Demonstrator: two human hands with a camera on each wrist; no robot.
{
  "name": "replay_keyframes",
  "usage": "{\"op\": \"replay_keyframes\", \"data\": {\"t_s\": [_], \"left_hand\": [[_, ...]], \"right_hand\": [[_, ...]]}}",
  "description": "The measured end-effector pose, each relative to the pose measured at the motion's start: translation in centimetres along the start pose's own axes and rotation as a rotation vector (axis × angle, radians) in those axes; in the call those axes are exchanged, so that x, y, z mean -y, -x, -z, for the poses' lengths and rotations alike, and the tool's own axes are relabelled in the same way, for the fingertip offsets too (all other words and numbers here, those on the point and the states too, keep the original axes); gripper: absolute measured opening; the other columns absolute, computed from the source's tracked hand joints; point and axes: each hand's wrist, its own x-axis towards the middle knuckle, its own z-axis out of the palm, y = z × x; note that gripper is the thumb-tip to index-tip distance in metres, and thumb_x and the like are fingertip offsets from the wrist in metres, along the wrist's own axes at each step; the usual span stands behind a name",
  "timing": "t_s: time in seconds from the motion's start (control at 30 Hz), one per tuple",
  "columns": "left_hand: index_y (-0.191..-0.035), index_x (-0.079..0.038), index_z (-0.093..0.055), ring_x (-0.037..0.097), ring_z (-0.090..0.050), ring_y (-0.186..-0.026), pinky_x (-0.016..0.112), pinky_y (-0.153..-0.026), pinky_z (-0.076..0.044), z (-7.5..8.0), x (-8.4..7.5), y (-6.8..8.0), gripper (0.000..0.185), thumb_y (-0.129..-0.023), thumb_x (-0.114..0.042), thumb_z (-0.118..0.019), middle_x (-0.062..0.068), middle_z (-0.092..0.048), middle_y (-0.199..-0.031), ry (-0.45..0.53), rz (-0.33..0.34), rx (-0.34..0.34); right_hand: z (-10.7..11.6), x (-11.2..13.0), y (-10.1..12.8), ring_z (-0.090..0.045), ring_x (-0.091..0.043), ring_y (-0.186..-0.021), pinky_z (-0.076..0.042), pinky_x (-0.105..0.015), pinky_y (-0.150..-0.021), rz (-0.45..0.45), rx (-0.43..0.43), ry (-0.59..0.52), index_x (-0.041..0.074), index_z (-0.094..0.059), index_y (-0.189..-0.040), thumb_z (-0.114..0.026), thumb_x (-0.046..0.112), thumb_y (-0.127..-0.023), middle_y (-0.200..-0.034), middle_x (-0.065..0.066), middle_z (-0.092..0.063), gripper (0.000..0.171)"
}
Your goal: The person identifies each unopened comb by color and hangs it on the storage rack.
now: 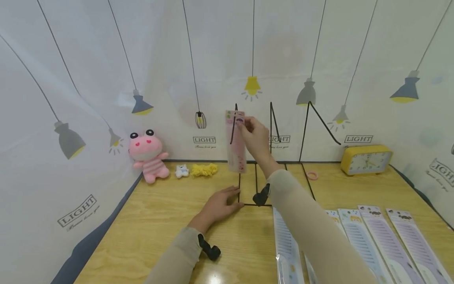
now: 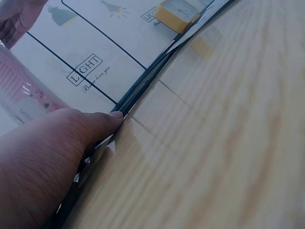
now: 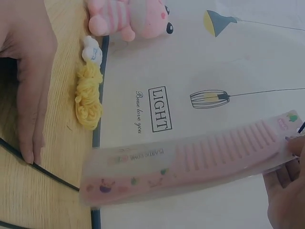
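your right hand [image 1: 256, 138], centre of the head view, pinches the top end of a pink comb [image 1: 236, 142] in its clear packet; thumb and fingers are closed together on the packet's upper edge. the comb hangs upright at the tip of the leftmost prong of a black wire rack [image 1: 273, 122], in front of the lamp-print backdrop [image 1: 88, 79]. in the right wrist view the comb [image 3: 200, 160] runs across the lower middle of the frame, teeth upward, with your fingertips [image 3: 298, 148] at its right end.

your left hand [image 1: 220, 203], lower centre of the head view, lies flat on the wooden table [image 1: 152, 221], fingers straight and together, their tips against the rack's base wire. the left wrist view shows that hand [image 2: 52, 157] at lower left, pressed along the dark wire.

at the back left of the table stand a pink plush [image 1: 148, 156], a small white toy [image 1: 182, 170] and a yellow yarn bundle [image 1: 204, 170]. a yellow clock [image 1: 366, 159] sits at upper right, a pink ring [image 1: 312, 175] near it. more packed combs [image 1: 372, 240] lie side by side at lower right.
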Motion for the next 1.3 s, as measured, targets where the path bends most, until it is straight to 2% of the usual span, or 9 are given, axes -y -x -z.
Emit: {"op": "replay_keyframes", "data": {"t_s": [0.23, 0.4, 0.6, 0.77, 1.0, 1.13, 1.17, 1.23, 1.3], "left_hand": [[-0.151, -0.017, -0.049, 0.023, -0.037, -0.145, 0.045, -0.118, -0.032, -0.1, 0.1, 0.2, 0.065, -0.098, -0.055, -0.057, 0.0, -0.041, -0.158, 0.015, 0.001, -0.009], [-0.15, -0.017, -0.05, 0.023, -0.038, -0.145, 0.045, -0.118, -0.032, 0.0, -0.1, 0.1, 0.064, -0.098, -0.053, -0.059, 0.001, -0.042, -0.157, 0.024, 0.005, -0.009], [-0.152, -0.019, -0.048, 0.021, -0.036, -0.146, 0.044, -0.119, -0.031, 0.2, -0.1, 0.1, 0.065, -0.098, -0.055, -0.059, -0.001, -0.04, -0.158, 0.008, 0.02, 0.007], [-0.152, -0.02, -0.047, 0.021, -0.035, -0.146, 0.045, -0.119, -0.031, 0.0, -0.1, 0.1, 0.066, -0.098, -0.055, -0.058, -0.002, -0.039, -0.159, 0.012, 0.024, 0.011], [-0.152, -0.02, -0.048, 0.02, -0.035, -0.146, 0.045, -0.119, -0.03, -0.2, 0.2, 0.2, 0.065, -0.098, -0.055, -0.057, -0.003, -0.039, -0.159, 0.017, 0.021, 0.024], [-0.152, -0.019, -0.048, 0.021, -0.035, -0.146, 0.045, -0.119, -0.031, -0.2, 0.1, 0.2, 0.065, -0.099, -0.055, -0.057, -0.002, -0.04, -0.158, 0.009, 0.017, 0.023], [-0.152, -0.019, -0.048, 0.021, -0.036, -0.146, 0.045, -0.119, -0.031, -0.1, 0.0, 0.2, 0.065, -0.099, -0.055, -0.057, -0.002, -0.04, -0.158, 0.007, 0.016, 0.021], [-0.152, -0.019, -0.048, 0.021, -0.035, -0.146, 0.045, -0.119, -0.03, 0.0, -0.1, 0.2, 0.065, -0.099, -0.055, -0.057, -0.002, -0.04, -0.158, 0.006, 0.015, 0.015], [-0.152, -0.019, -0.048, 0.022, -0.035, -0.146, 0.045, -0.119, -0.03, 0.1, -0.2, 0.2, 0.065, -0.099, -0.054, -0.058, -0.001, -0.04, -0.158, 0.005, 0.012, 0.01]], "right_hand": [[0.7, -0.9, 1.4, -0.067, -0.017, -0.103, -0.055, -0.035, -0.093, -0.026, 0.019, -0.012, 0.01, -0.069, -0.12, -0.067, 0.041, -0.097, -0.112, -0.005, -0.072, 0.038], [2.3, -2.0, 3.1, -0.067, -0.015, -0.112, -0.053, -0.039, -0.098, -0.031, 0.095, 0.05, 0.017, -0.068, -0.131, -0.065, 0.056, -0.093, -0.122, 0.002, -0.071, 0.054], [4.7, -3.1, 5.8, -0.066, -0.016, -0.115, -0.054, -0.043, -0.099, -0.052, 0.183, 0.03, 0.022, -0.069, -0.132, -0.07, 0.057, -0.089, -0.125, 0.005, -0.07, 0.055], [6.6, -3.1, 7.0, -0.069, -0.017, -0.11, -0.056, -0.045, -0.094, -0.037, 0.24, 0.113, 0.021, -0.072, -0.127, -0.069, 0.057, -0.09, -0.121, 0.005, -0.072, 0.052], [8.8, -2.7, 8.3, -0.069, -0.015, -0.107, -0.054, -0.047, -0.095, -0.139, 0.312, 0.139, 0.023, -0.073, -0.123, -0.072, 0.061, -0.085, -0.118, 0.008, -0.073, 0.054], [10.1, -3.1, 9.1, -0.068, -0.017, -0.109, -0.053, -0.051, -0.096, -0.143, 0.331, 0.192, 0.022, -0.073, -0.121, -0.072, 0.061, -0.085, -0.118, 0.007, -0.073, 0.053], [10.4, -3.3, 9.3, -0.068, -0.019, -0.11, -0.052, -0.053, -0.096, -0.139, 0.331, 0.205, 0.021, -0.074, -0.12, -0.072, 0.06, -0.086, -0.117, 0.005, -0.073, 0.053], [11.1, -3.6, 9.6, -0.067, -0.02, -0.111, -0.04, -0.063, -0.105, -0.137, 0.325, 0.251, 0.022, -0.074, -0.118, -0.071, 0.062, -0.086, -0.116, 0.006, -0.073, 0.051], [11.9, -3.9, 9.9, -0.066, -0.022, -0.112, -0.039, -0.066, -0.104, -0.14, 0.329, 0.283, 0.024, -0.074, -0.116, -0.07, 0.063, -0.086, -0.116, 0.006, -0.072, 0.05]]}}
